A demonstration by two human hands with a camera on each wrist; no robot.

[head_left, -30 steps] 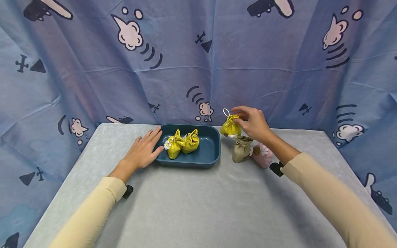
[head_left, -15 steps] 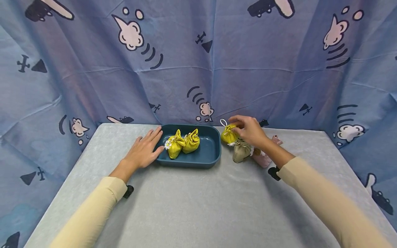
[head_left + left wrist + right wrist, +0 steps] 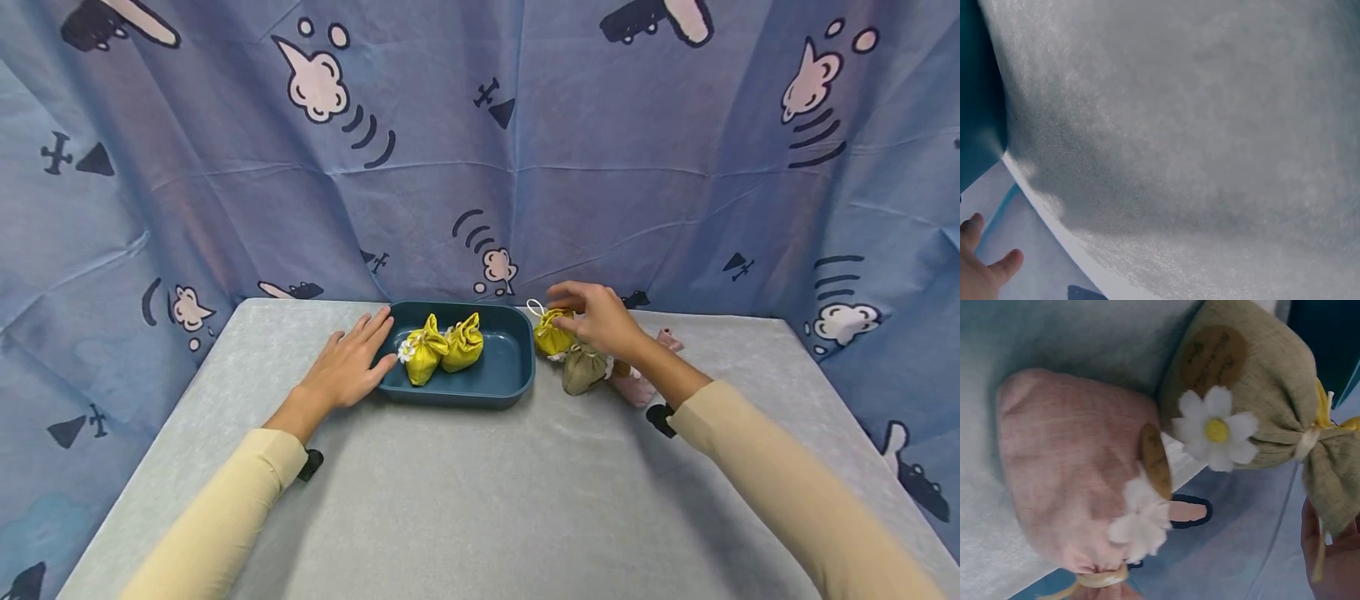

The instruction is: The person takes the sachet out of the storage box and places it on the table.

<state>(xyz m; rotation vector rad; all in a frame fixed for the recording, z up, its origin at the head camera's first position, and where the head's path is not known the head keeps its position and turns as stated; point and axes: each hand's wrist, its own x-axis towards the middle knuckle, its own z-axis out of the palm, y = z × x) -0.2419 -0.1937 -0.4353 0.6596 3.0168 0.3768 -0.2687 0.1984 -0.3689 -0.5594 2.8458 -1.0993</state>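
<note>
Right hand [image 3: 600,321] pinches small yellow satin pouch [image 3: 552,335] by its neck | left hand [image 3: 351,360] flat, fingers touching teal plastic tray [image 3: 517,367] | risk: thin pinch could slip, dropping pouch right of tray.

Near half of the table [image 3: 480,500] lies open; the tray [image 3: 517,379], the olive pouch [image 3: 581,373] and pink pouch [image 3: 633,385] crowd its far edge against the curtain [image 3: 480,167]

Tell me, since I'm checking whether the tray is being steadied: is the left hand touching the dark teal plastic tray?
Touching. The head view shows the left hand flat on the table, fingertips against the dark teal plastic tray at its left rim.
</note>
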